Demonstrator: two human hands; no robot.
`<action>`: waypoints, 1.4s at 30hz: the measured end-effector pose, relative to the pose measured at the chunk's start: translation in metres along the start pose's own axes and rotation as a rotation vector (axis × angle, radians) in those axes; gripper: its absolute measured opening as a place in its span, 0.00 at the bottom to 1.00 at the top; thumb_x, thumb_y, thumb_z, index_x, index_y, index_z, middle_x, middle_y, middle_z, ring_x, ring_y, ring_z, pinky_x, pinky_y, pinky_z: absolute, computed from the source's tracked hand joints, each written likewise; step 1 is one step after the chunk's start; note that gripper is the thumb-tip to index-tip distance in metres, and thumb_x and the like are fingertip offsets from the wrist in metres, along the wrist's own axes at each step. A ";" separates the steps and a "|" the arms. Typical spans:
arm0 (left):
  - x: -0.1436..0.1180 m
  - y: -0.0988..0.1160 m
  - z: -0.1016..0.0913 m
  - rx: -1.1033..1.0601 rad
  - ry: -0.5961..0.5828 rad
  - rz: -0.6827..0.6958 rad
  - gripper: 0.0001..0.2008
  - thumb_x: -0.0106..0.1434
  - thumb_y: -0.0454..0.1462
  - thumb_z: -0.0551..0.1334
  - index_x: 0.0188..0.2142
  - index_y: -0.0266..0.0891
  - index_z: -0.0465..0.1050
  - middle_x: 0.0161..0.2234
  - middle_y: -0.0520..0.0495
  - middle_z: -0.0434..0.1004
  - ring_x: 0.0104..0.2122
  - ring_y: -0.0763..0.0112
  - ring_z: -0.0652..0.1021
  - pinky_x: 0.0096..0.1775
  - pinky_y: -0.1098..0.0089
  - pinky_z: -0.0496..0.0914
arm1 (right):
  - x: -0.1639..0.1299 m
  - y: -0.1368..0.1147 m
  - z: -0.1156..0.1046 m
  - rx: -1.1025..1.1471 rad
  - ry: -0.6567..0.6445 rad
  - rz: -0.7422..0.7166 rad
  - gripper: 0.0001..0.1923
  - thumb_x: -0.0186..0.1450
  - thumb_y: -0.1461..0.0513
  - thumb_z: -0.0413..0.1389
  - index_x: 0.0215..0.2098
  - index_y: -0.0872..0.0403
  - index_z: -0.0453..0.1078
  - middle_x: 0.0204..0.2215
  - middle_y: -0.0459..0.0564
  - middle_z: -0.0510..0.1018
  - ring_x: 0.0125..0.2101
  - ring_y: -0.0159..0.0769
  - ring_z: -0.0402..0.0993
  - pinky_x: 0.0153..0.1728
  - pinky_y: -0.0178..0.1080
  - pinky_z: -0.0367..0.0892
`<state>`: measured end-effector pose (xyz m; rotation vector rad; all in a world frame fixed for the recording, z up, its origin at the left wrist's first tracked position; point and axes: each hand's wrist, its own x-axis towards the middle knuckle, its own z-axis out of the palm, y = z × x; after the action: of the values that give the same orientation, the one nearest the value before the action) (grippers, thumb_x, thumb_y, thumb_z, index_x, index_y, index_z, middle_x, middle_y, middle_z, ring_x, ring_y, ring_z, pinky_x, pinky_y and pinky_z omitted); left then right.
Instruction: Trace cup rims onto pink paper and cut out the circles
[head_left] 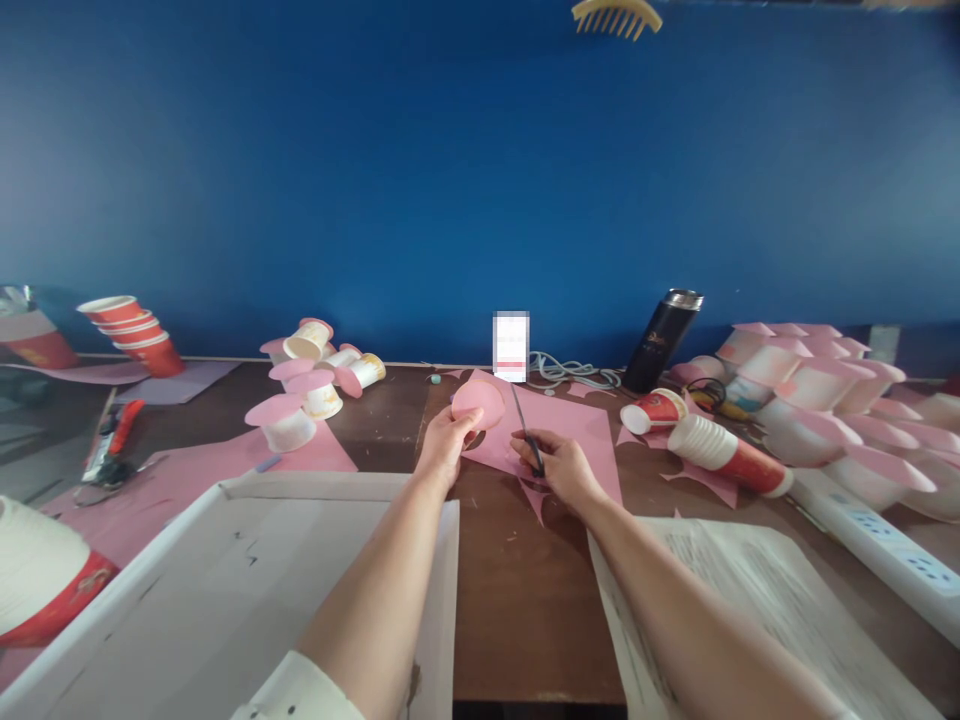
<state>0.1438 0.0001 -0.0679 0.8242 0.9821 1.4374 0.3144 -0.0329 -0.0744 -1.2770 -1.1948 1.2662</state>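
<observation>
At the middle of the table [517,610], the left hand [444,445] pinches a pink disc [480,402] while the right hand [559,468] grips scissors [525,428], blades closed, pointing up and away toward the wall.

Lots of pink here: the pink paper sheet [570,425] mid-table and the round pink cutout [480,402] are the same shade. Far wall [420,170] is deep blue, table [517,590] dark brown. Cups [135,330] far left are red with white rims, flask [664,340] on the right is black.
</observation>
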 end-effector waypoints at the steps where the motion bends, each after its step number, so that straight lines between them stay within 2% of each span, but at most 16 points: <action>1: 0.000 0.000 0.000 0.001 -0.002 -0.002 0.19 0.42 0.43 0.73 0.29 0.34 0.72 0.25 0.50 0.73 0.24 0.77 0.70 0.29 0.74 0.63 | 0.000 0.001 0.000 -0.003 -0.004 -0.004 0.25 0.50 0.48 0.64 0.40 0.53 0.74 0.24 0.45 0.71 0.23 0.30 0.68 0.20 0.32 0.65; 5: 0.000 0.001 0.001 -0.011 -0.026 0.003 0.17 0.41 0.42 0.72 0.27 0.34 0.72 0.25 0.49 0.73 0.24 0.76 0.70 0.29 0.73 0.63 | 0.003 0.005 0.000 0.023 -0.017 -0.046 0.26 0.48 0.48 0.65 0.40 0.52 0.68 0.20 0.40 0.69 0.18 0.27 0.63 0.16 0.31 0.60; 8: -0.001 0.002 0.002 -0.050 -0.027 0.001 0.17 0.40 0.40 0.72 0.26 0.35 0.70 0.24 0.50 0.73 0.23 0.78 0.70 0.28 0.74 0.63 | 0.004 0.006 -0.001 -0.015 0.032 -0.088 0.26 0.47 0.47 0.66 0.35 0.51 0.62 0.17 0.39 0.68 0.16 0.28 0.61 0.14 0.30 0.55; 13: -0.003 0.006 0.001 -0.086 -0.054 0.003 0.18 0.41 0.40 0.72 0.23 0.37 0.63 0.20 0.54 0.68 0.20 0.79 0.68 0.25 0.76 0.61 | 0.005 0.005 -0.007 -0.322 0.185 -0.237 0.25 0.48 0.44 0.63 0.21 0.52 0.57 0.14 0.40 0.66 0.17 0.27 0.58 0.17 0.31 0.54; 16: -0.004 0.008 0.000 -0.103 -0.052 0.027 0.18 0.43 0.40 0.71 0.22 0.37 0.61 0.18 0.56 0.65 0.19 0.80 0.67 0.23 0.76 0.60 | 0.007 0.005 -0.012 -0.459 0.281 -0.306 0.26 0.49 0.43 0.61 0.18 0.52 0.55 0.15 0.39 0.62 0.18 0.27 0.56 0.20 0.32 0.53; 20: -0.004 0.009 -0.001 -0.108 -0.038 0.017 0.16 0.44 0.40 0.71 0.25 0.36 0.65 0.21 0.53 0.69 0.20 0.81 0.67 0.24 0.77 0.62 | 0.009 0.005 -0.019 -0.590 0.349 -0.280 0.25 0.50 0.42 0.60 0.18 0.51 0.56 0.15 0.39 0.62 0.18 0.28 0.55 0.20 0.33 0.51; 24: -0.003 0.007 0.000 -0.102 -0.022 -0.011 0.17 0.43 0.40 0.72 0.26 0.35 0.67 0.25 0.51 0.71 0.23 0.79 0.70 0.26 0.77 0.64 | 0.011 0.002 -0.023 -0.644 0.360 -0.290 0.24 0.52 0.42 0.57 0.20 0.51 0.58 0.19 0.41 0.68 0.21 0.30 0.60 0.23 0.34 0.54; 32: -0.002 -0.001 0.002 -0.081 -0.035 -0.012 0.16 0.43 0.41 0.72 0.27 0.35 0.70 0.26 0.52 0.72 0.27 0.77 0.73 0.29 0.76 0.66 | 0.013 -0.001 -0.021 -0.687 0.278 -0.252 0.19 0.55 0.46 0.55 0.22 0.52 0.61 0.22 0.45 0.71 0.24 0.33 0.64 0.26 0.35 0.56; 34: -0.001 -0.003 0.002 -0.068 -0.035 -0.015 0.16 0.44 0.41 0.72 0.27 0.35 0.70 0.26 0.51 0.72 0.27 0.77 0.73 0.29 0.76 0.66 | 0.013 0.000 -0.022 -0.685 0.266 -0.236 0.17 0.54 0.47 0.56 0.23 0.52 0.62 0.23 0.45 0.72 0.24 0.33 0.65 0.26 0.34 0.56; 38: 0.002 -0.007 0.004 -0.061 -0.018 -0.024 0.16 0.44 0.41 0.72 0.27 0.35 0.70 0.26 0.51 0.72 0.26 0.77 0.72 0.28 0.76 0.66 | 0.013 0.001 -0.027 -0.620 0.321 -0.157 0.18 0.51 0.47 0.59 0.26 0.51 0.62 0.22 0.44 0.72 0.22 0.33 0.65 0.23 0.34 0.57; 42: 0.007 -0.013 0.010 -0.088 0.015 0.008 0.16 0.45 0.41 0.72 0.28 0.34 0.71 0.26 0.51 0.72 0.25 0.79 0.71 0.28 0.77 0.66 | 0.016 0.003 -0.035 -0.554 0.347 -0.139 0.19 0.50 0.47 0.60 0.24 0.51 0.62 0.18 0.43 0.71 0.19 0.32 0.63 0.20 0.34 0.55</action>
<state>0.1579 0.0080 -0.0759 0.7540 0.9209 1.4850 0.3496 -0.0165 -0.0783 -1.6921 -1.3933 0.5883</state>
